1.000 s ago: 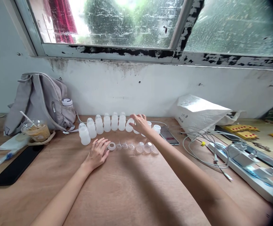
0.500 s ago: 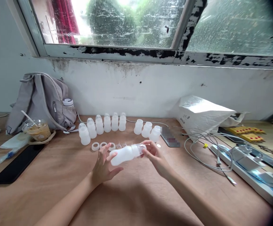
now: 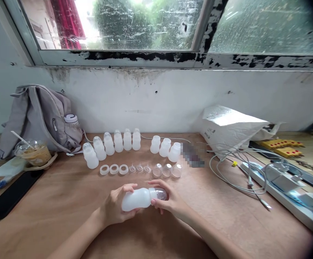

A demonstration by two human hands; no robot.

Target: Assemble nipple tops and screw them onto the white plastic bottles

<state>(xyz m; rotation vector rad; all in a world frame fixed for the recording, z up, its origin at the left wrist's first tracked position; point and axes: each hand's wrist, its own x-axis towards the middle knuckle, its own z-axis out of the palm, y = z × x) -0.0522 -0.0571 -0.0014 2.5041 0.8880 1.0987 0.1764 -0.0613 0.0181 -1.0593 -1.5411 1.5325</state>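
A frosted white baby bottle (image 3: 137, 199) with a clear cap lies sideways between my hands, just above the table. My left hand (image 3: 117, 205) is wrapped around its base end. At the other end, the fingers of my right hand (image 3: 169, 199) grip the cap and collar. Beyond them runs a row of small parts: white collar rings (image 3: 114, 169), clear nipples (image 3: 139, 168) and clear domed caps (image 3: 167, 170). Farther back, several capped bottles (image 3: 109, 144) stand in a curve at left, and three open bottles (image 3: 165, 147) stand to their right.
At left are a grey backpack (image 3: 37, 115), a cup of iced coffee (image 3: 35, 153) and a black phone (image 3: 13, 194). To the right lie a white foil bag (image 3: 226, 126), tangled white cables (image 3: 226, 180) and a power strip (image 3: 280, 198). A wall with a window closes off the back.
The bottle has come closer to me and now lies more level. My left fingers have closed around its body. The rings, nipples and caps behind are now uncovered. The view has shifted slightly.
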